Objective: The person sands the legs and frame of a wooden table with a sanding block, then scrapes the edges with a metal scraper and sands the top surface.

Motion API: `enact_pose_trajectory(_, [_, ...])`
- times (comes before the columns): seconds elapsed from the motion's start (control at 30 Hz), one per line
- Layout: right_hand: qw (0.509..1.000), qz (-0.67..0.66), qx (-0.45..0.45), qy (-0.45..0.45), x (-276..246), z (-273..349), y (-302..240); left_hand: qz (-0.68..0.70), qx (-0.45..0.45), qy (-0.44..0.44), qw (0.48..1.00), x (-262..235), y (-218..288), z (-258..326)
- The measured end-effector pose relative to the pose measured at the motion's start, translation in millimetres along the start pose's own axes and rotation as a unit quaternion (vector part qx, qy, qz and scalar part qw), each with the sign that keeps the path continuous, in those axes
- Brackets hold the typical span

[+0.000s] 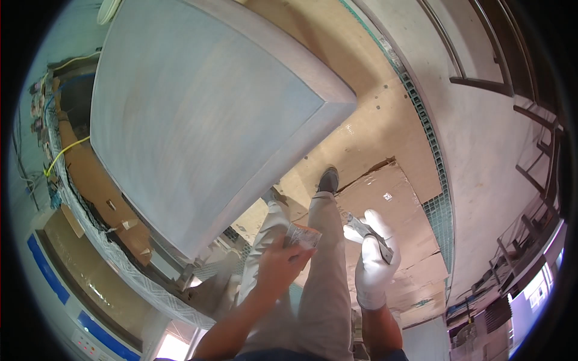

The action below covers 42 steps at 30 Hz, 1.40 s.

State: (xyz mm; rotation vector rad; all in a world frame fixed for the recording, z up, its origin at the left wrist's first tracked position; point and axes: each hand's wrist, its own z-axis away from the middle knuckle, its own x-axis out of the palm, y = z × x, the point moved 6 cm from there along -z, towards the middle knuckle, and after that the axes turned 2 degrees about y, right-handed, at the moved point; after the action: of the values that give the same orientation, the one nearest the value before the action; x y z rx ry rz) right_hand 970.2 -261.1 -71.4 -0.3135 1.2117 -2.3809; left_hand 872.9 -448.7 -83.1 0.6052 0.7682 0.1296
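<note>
A large grey box-shaped piece [205,114] with a smooth, streaked top stands in front of me, to the left. My left hand [280,262] is bare and closed on a flat, grey-smeared piece with an orange edge [306,237], held over my legs; its exact kind is unclear. My right hand [374,265] wears a white glove and grips a putty knife [383,248]. The knife's grey-smeared blade points up and left, toward the other hand. Both hands are apart from the grey piece.
Flattened cardboard [385,210] covers the floor under my feet. Green grating [436,219] runs along the right. On the left are a plastic-wrapped edge [102,231], a yellow hose [63,153] and a blue-striped cabinet [99,331]. Dark racks [536,174] stand far right.
</note>
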Motion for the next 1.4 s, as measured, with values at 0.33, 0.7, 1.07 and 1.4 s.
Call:
enact_pose_trajectory(0.33, [1.0, 0.01, 0.016, -0.023, 20, 7, -1, 0.001, -0.034, -0.066, 0.997, -1, -25, 25])
enact_pose_trajectory(0.7, [0.994, -0.039, -0.039, -0.097, 45, 23, -1, 0.056, -0.058, -0.102, 0.991, -41, -22, 12])
enact_pose_trajectory(1.07, [0.994, -0.035, -0.057, -0.084, 57, 36, -1, -0.142, 0.015, -0.041, 0.989, -74, 33, -42])
enact_pose_trajectory(1.4, [0.997, -0.002, -0.076, -0.02, 42, 25, -15, -0.304, 0.024, 0.019, 0.952, -65, 56, -52])
